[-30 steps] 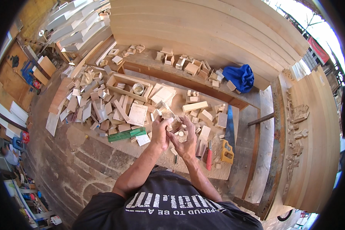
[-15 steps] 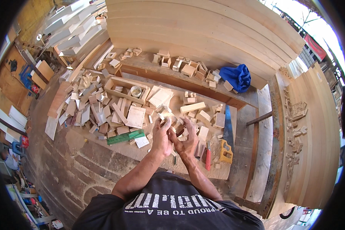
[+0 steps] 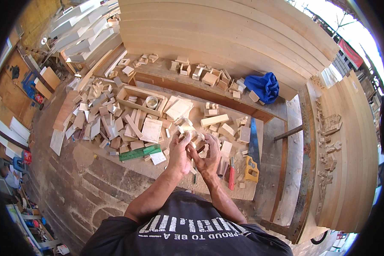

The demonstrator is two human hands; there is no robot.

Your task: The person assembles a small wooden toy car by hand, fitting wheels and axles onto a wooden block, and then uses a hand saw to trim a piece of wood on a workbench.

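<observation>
Close together above the worktable, my left hand and my right hand both grip a small pale wooden piece. Its upper end shows beyond my fingertips; my fingers hide the rest, so its full shape is unclear. Right of my right hand lie a red-handled tool and a handsaw with a yellow handle and blue blade. A green strip lies to the left of my left hand, beside a square wooden board.
Loose wood offcuts are heaped on the left. Behind them stands an open wooden box holding a round tub. Small wooden assemblies and a blue cloth sit on the back bench, before tall stacked planks.
My fingers have shifted slightly around the wooden piece, with the right fingertips a little higher. The things on the table have stayed put.
</observation>
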